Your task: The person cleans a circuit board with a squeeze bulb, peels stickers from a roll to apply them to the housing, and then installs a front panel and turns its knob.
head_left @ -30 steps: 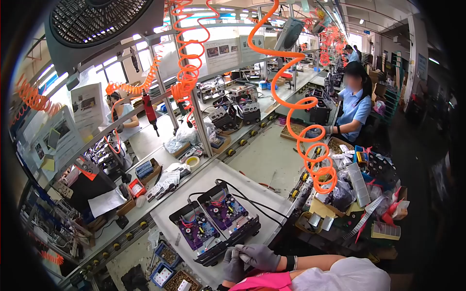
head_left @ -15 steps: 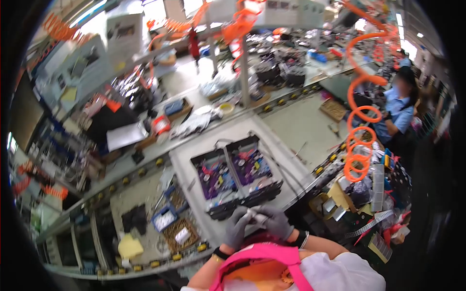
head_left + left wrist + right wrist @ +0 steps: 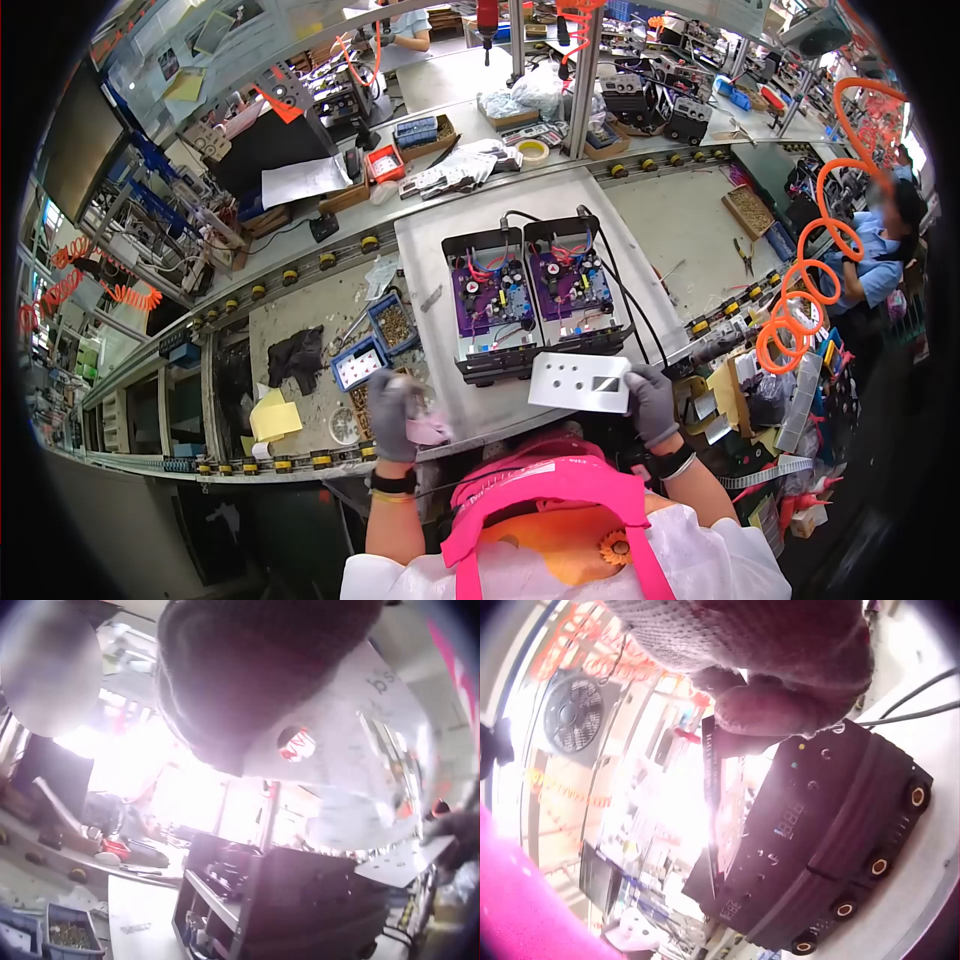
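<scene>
In the head view my gloved right hand (image 3: pixel 654 405) grips the right end of a flat white panel (image 3: pixel 560 384) with round holes and a dark rectangular window. The panel stands just in front of two open black cases (image 3: pixel 500 366) side by side, with purple circuit boards (image 3: pixel 490 296) inside. My gloved left hand (image 3: pixel 392 412) is off to the left, near the parts bins, fingers curled on a thin see-through plastic film (image 3: pixel 341 761). Printed letters and a round hole show on the film in the left wrist view. The right glove hides the panel's gripped end.
Blue bins (image 3: pixel 396 322) of small parts stand left of the grey work board (image 3: pixel 440 400). Black cables (image 3: pixel 632 300) run along the cases' right side. An orange coiled hose (image 3: pixel 800 300) hangs at the right, and a red power driver (image 3: pixel 487 25) hangs above. Another person (image 3: pixel 872 250) works farther right.
My hands, close together before, are now apart: the left has moved left with the film, the right holds the panel out in front of the cases. The head view has turned left and down.
</scene>
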Available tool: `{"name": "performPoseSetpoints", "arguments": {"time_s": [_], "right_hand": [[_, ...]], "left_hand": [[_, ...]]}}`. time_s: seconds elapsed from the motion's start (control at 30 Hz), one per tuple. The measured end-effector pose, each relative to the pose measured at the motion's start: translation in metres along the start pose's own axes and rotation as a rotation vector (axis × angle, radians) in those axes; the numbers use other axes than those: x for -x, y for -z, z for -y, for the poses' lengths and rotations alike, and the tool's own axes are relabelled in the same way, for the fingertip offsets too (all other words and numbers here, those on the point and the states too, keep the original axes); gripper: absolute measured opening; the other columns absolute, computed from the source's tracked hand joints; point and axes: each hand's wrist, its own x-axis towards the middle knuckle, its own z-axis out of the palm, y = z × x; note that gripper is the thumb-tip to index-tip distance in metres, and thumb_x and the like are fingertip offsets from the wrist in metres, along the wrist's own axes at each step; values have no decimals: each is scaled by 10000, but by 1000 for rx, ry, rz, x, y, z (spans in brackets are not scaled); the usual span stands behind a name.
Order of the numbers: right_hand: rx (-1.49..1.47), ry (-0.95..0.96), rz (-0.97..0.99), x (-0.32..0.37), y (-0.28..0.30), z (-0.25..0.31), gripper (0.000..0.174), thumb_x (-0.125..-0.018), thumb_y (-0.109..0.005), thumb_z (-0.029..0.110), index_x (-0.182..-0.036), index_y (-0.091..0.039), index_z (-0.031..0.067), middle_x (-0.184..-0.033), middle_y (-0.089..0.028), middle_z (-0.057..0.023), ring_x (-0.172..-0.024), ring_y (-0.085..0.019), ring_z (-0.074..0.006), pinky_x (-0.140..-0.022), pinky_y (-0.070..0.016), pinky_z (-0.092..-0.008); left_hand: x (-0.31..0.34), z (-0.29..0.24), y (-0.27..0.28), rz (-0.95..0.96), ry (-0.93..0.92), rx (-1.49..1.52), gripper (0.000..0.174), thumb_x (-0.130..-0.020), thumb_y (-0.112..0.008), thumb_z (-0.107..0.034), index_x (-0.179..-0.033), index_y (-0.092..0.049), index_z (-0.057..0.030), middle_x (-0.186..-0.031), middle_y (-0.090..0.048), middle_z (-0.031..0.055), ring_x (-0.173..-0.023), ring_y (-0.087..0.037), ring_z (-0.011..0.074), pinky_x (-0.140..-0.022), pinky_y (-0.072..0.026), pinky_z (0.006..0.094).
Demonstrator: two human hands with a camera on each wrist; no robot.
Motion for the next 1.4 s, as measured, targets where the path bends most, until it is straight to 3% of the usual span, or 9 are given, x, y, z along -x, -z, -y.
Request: {"name": "performPoseSetpoints", "arguments": {"time_s": [0.1,0.17,0.23,0.37,0.57,0.73,0.83,1.1,1.4], "right_hand": [[231,100,141,13,-32,4,217,-867,-603,132,-1007,-616,-34,-841,-650,-55,-756,-581,-89,-689,-488,-247],[142,80,263,22,-57,12,204,-872,-595,119,-1014,-615,-25,-883,-648,-53,-785,-585,-93,-703,-486,-246],[208,184,363,24,-70,9,195,-883,-579,114,-1020,-616,-21,-897,-643,-51,-822,-583,-94,-736,-486,-250],[-99,-28,626,32,-72,12,318,-870,-590,74,-1172,-529,-3,-989,-622,-64,-887,-584,-119,-768,-493,-265],[252,64,322,3,-47,-26,481,-867,-636,203,-1255,-461,-21,-1063,-607,-79,-918,-573,-127,-781,-479,-255],[219,-48,339,-12,-45,-51,270,-884,-613,202,-1057,-624,-5,-924,-642,-24,-822,-556,-73,-737,-449,-231],[233,138,327,-20,-60,-49,209,-891,-606,189,-976,-647,2,-813,-622,14,-755,-525,-58,-684,-428,-218],[391,468,258,-57,-73,-77,182,-867,-637,178,-837,-646,-2,-712,-546,-14,-683,-476,-93,-623,-397,-269],[472,503,201,-61,-78,-76,154,-828,-673,161,-805,-630,14,-716,-540,-49,-668,-501,-156,-635,-414,-294]], "left_hand": [[21,4,-57,266,125,-225,167,-837,-629,-215,-856,-556,-66,-806,-568,71,-665,-569,166,-594,-467,306],[30,19,-82,564,-257,-731,291,-819,-656,-342,-898,-575,-73,-833,-566,86,-660,-597,230,-585,-474,346],[45,8,-104,641,-299,-1070,373,-796,-653,-421,-912,-583,-74,-810,-561,105,-661,-606,303,-571,-481,379],[50,15,-92,671,-421,-1146,272,-848,-580,-346,-908,-583,-81,-785,-566,113,-670,-609,328,-568,-485,401],[41,11,-38,598,-120,-570,129,-900,-560,-117,-956,-631,-24,-799,-579,91,-670,-617,193,-596,-472,298],[27,69,-5,445,186,-294,207,-915,-582,-186,-1008,-648,-13,-789,-606,-16,-624,-496,52,-551,-420,202],[14,71,-6,365,287,-272,220,-913,-592,-221,-1009,-660,-36,-779,-597,-29,-585,-470,25,-505,-386,175],[-17,112,3,332,31,-232,193,-896,-617,-183,-965,-661,-8,-802,-517,-30,-605,-474,25,-494,-391,175],[-21,117,5,341,0,-215,203,-900,-608,-176,-954,-654,14,-813,-528,-15,-620,-483,30,-500,-402,177]]}}
